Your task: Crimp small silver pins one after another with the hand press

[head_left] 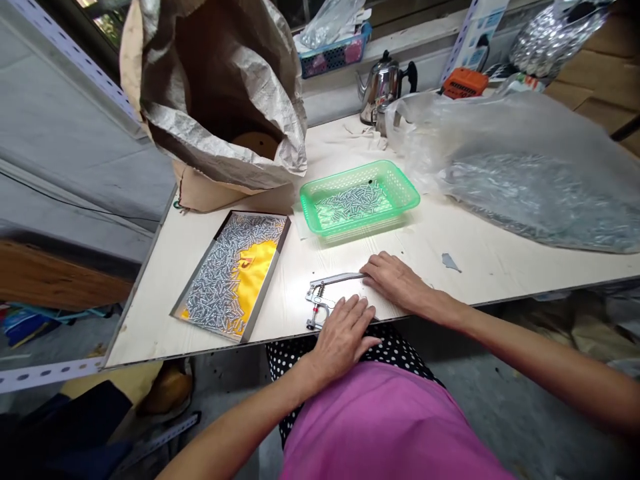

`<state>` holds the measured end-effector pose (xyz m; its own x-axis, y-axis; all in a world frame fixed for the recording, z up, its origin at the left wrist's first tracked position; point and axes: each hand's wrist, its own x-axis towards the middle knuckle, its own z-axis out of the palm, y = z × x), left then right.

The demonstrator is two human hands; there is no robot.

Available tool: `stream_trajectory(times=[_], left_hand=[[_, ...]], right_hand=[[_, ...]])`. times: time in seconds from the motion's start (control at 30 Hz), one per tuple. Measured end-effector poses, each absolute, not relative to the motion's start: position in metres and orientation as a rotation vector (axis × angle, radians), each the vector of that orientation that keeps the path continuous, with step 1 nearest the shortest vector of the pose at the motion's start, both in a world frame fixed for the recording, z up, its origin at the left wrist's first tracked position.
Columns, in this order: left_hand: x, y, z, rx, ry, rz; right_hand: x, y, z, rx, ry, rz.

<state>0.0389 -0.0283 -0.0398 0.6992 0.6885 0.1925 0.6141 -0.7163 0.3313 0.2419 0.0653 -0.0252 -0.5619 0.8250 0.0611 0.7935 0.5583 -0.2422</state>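
Observation:
A small metal hand press [323, 298] lies near the front edge of the pale table [450, 233]. My left hand [343, 331] rests flat beside the press base, fingers stretched out and together. My right hand [395, 277] lies palm down on the end of the press lever, fingers extended over it. A green plastic basket [360, 198] with several small metal pieces stands just beyond the hands. To the left a flat metal tray [231, 274] with a yellow lining holds a heap of the same small metal pieces.
A large brown paper sack [220, 100] stands open at the back left. A big clear plastic bag of metal parts [530, 173] covers the right side. A steel kettle [383, 83], a blue basket [335, 53] and an orange object [465, 81] sit at the back.

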Motion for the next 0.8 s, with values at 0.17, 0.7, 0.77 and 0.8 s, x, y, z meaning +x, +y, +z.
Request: stream_trajectory(times=[0.17,0.7,0.77,0.8], left_hand=[[0.039,-0.025,-0.043,2.610,1.012,0.497],[0.037,-0.038,-0.060,2.573,1.139,0.295],[0.037,-0.038,-0.050,2.568,1.101,0.301],[0.036,-0.038,-0.044,2.574,1.054,0.329]], right_hand=[[0.233,0.098,-0.020,-1.421,-2.591,0.224],[0.111,0.060,-0.008,-0.339,-2.964,0.215],[0.108,0.062,-0.003,-0.385,-2.848,0.285],[0.110,0.066,0.003,-0.428,-2.765,0.314]])
